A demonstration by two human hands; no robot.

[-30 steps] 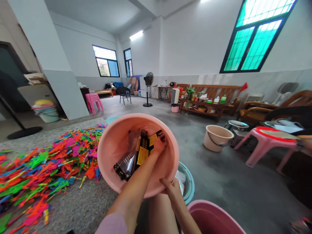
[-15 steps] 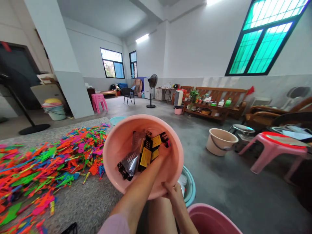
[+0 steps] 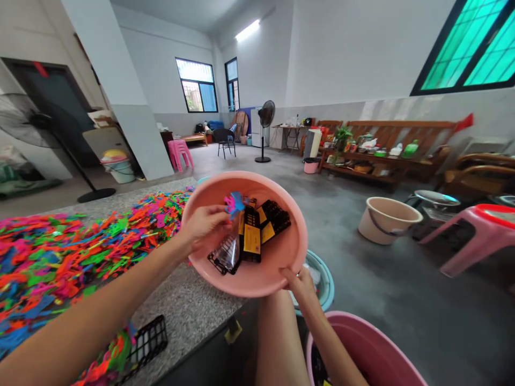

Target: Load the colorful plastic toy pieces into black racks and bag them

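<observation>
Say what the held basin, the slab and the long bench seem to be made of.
Basin: probably plastic, smooth and slightly glossy, judging by its soft sheen.
Slab: likely granite or similar stone, given its grey speckles; polish unclear.
Bench: apparently wood, from its brown slatted back; finish too distant to judge.

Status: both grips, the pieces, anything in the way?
Left grip: pinching blue and pink pieces at basin. Right grip: on its rim. Black-and-yellow packs inside, near left grip; possible snag.
</observation>
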